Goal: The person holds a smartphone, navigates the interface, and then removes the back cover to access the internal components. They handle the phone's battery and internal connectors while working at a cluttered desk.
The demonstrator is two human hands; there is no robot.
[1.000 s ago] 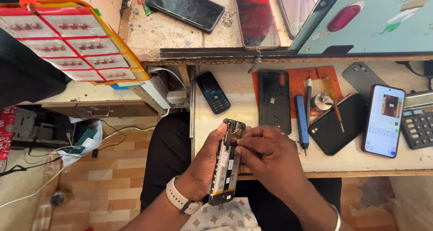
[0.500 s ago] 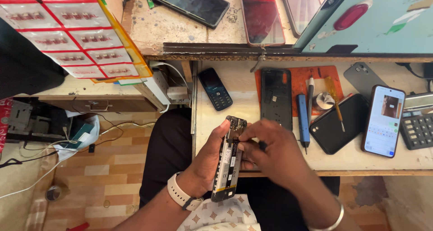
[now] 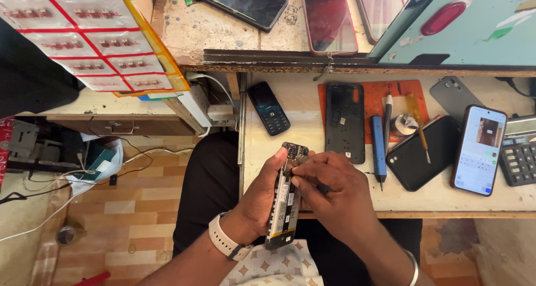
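Hands (image 3: 312,194) around opened phone (image 3: 286,199)

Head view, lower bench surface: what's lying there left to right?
Keypad phone → black back cover → blue screwdriver → black phone face down → lit phone → calculator.

Orange mat (image 3: 416,90) on the desk (image 3: 312,152): a black back cover (image 3: 344,121) lies on its left part, a blue screwdriver (image 3: 379,150) below its middle, a keypad phone (image 3: 268,108) left of it, a lit smartphone (image 3: 479,149) and calculator (image 3: 518,158) to its right.
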